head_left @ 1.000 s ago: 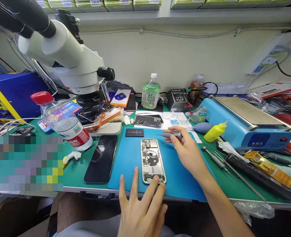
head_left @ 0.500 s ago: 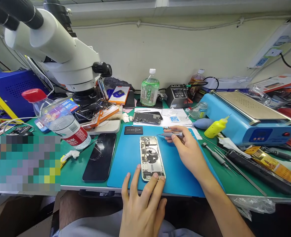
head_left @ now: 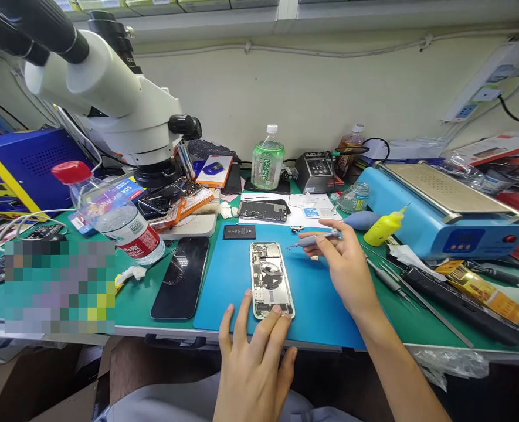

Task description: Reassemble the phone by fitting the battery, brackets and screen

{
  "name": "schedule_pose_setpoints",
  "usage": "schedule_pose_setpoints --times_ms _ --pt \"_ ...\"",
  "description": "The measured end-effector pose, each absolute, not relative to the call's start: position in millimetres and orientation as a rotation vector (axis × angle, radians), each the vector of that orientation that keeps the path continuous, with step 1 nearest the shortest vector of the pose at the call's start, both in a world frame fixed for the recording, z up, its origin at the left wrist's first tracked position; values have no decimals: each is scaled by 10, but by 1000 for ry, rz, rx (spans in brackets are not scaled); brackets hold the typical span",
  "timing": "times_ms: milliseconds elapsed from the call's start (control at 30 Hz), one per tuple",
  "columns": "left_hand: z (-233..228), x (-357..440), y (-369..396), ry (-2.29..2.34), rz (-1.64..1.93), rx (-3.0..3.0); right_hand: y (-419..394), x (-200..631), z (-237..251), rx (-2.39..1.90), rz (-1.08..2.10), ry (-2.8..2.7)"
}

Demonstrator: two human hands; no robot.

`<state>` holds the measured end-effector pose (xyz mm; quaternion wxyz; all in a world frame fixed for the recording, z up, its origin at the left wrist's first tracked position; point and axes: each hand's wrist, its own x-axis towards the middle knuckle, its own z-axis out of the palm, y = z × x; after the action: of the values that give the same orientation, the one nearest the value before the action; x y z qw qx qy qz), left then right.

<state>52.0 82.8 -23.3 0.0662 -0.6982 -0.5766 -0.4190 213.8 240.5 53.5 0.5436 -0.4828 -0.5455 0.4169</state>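
An opened phone body (head_left: 270, 279) with its boards bare lies lengthwise on a blue mat (head_left: 233, 281). My left hand (head_left: 253, 363) rests at the mat's near edge, two fingertips pressing the phone's near end. My right hand (head_left: 345, 264) hovers right of the phone and grips a small grey screwdriver (head_left: 314, 239), its tip pointing left toward the phone's far right corner. A black phone screen (head_left: 180, 278) lies face up left of the mat. A small black battery (head_left: 238, 231) sits at the mat's far edge.
A white microscope (head_left: 109, 97) hangs over the left. A red-capped water bottle (head_left: 112, 217) leans there. A green bottle (head_left: 267, 159), a solder station (head_left: 315, 172) and a blue heating plate (head_left: 439, 211) line the back and right. Loose tools (head_left: 391, 281) lie right of the mat.
My right hand has lifted slightly and shifted right with the screwdriver. My left hand moved forward until its fingertips pressed the phone's near end.
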Motion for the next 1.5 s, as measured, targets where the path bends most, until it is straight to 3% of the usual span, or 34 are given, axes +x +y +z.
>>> schedule_pose_setpoints --times_ms 433,1500 --pt "-127 404 894 -1708 -1391 -2258 1747 1954 520 -985 1518 -1023" --pt "-48 421 964 -1664 -1522 -2094 1741 1938 414 -967 1560 -1191"
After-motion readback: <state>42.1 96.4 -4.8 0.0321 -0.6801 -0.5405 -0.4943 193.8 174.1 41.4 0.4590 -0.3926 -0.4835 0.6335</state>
